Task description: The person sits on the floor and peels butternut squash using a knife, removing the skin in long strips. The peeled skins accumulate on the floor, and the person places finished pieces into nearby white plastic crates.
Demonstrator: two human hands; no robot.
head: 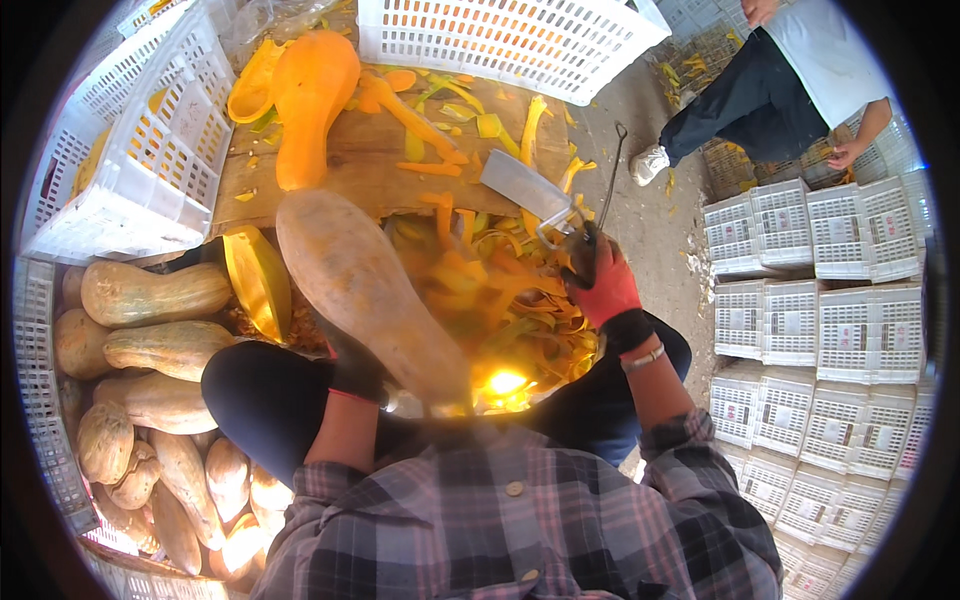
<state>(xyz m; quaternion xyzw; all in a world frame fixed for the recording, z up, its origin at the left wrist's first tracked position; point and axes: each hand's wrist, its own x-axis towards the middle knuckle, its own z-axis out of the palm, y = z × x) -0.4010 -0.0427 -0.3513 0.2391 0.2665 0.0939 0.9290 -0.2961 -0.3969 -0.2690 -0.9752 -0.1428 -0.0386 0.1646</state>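
Observation:
My left hand (356,371), in a dark glove, supports a tan, unpeeled butternut-type squash (367,292). The squash slants across my lap and hides most of the fingers. In a red and black glove, my right hand (606,289) is closed around a dark-handled tool (583,244), probably a peeler, with a wire-like metal frame at its head. Just beyond it a broad cleaver blade (525,184) rests on the wooden board (375,161). A thin metal rod (613,169) with a looped end rises past the glove; whether I hold it too is unclear.
Orange and green peelings (517,300) heap below the board. On it lies a peeled squash (315,105). Unpeeled squashes (161,405) fill a crate at left. White crates (517,37) stand ahead, with stacked crates (780,322) at right. Another person (780,90) stands ahead-right.

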